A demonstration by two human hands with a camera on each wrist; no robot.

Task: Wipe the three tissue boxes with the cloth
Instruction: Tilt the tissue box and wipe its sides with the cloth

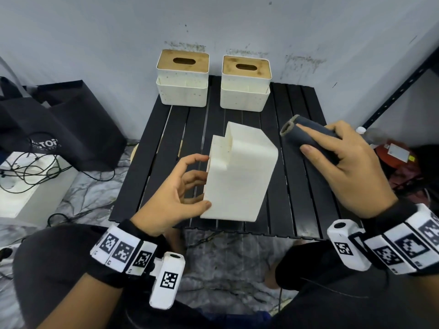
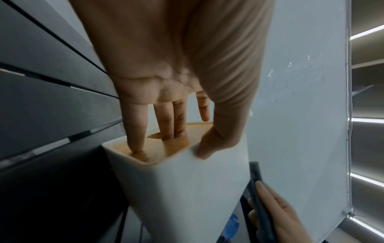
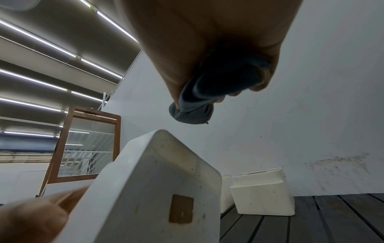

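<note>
Nearest, wrist bands with printed markers (image 1: 123, 251), then left hand (image 1: 171, 193) tipping one white tissue box (image 1: 240, 176) up off the black slatted worktop (image 1: 297, 186), thumb on its white side, fingers (image 2: 136, 131) on the wooden lid, two of them dipped into the slot (seen from the left wrist). Just to the right and apart from it, right hand (image 1: 344, 162) with fingers curled round a rolled dark grey cloth (image 1: 306, 136). Far edge, against the wall: two more tissue boxes (image 1: 183, 81) (image 1: 245, 85) upright, side by side.
</note>
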